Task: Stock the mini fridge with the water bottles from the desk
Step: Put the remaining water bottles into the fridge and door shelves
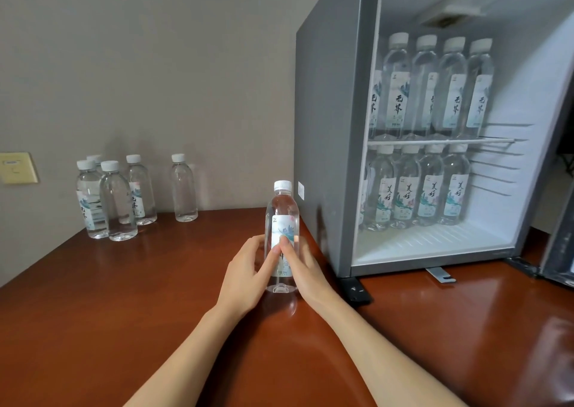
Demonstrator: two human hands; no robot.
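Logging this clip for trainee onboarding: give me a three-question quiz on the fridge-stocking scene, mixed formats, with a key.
1. True or false: the mini fridge door is shut.
2. Which hands hold the bottle standing on the desk? A) left only B) right only C) both
3. Fill in: the spare bottles stand against the ____.

Key
1. False; it is open, both shelves show bottle rows.
2. C; left hand and right hand clasp it.
3. Wall.
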